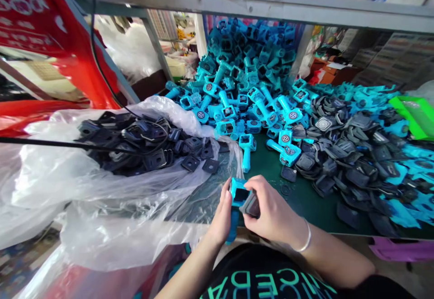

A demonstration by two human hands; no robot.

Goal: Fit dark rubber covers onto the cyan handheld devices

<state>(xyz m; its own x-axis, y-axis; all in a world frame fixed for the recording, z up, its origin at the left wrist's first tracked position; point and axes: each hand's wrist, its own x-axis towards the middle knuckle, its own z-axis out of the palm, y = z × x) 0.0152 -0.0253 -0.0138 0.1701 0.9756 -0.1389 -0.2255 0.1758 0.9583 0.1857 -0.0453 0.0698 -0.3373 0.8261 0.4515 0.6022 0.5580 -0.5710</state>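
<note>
My left hand (221,217) grips a blue plastic handle-shaped part (237,196) upright near the table's front edge. My right hand (271,213), with a silver bangle on the wrist, pinches a dark grey square piece (251,206) against the side of the blue part's head. Both hands are close together, just above the dark green table top (305,199).
A big heap of blue parts (244,77) rises at the back centre. Dark grey pieces (342,154) lie piled to the right. A clear plastic bag (101,190) with more dark pieces (135,145) spreads at the left. A metal shelf rail (237,0) runs overhead.
</note>
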